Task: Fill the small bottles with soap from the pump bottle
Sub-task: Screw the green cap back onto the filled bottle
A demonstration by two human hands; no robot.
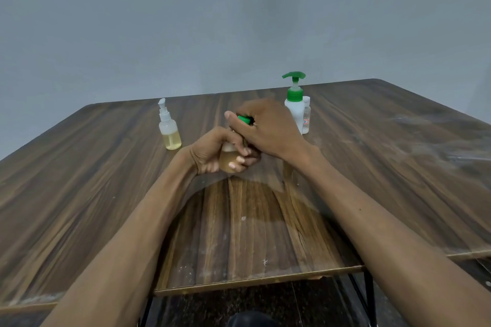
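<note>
At the middle of the wooden table [79, 194], my left hand [212, 152] is wrapped around a pump bottle [229, 161] holding amber soap. My right hand [265, 127] covers its green pump head [244, 119] from above, fingers closed on it. A small clear bottle with a white pump [169, 130], part full of yellow soap, stands to the left. At the back right stands a white bottle with a green pump [295, 103], and a small clear capped bottle [306, 114] sits close behind it. Most of the held bottle is hidden by my fingers.
A grey wall rises behind the table's far edge. The near edge has a cut-out step in front of me, with black metal legs [368, 297] and dark floor below. Pale smears mark the table's right side [438, 141].
</note>
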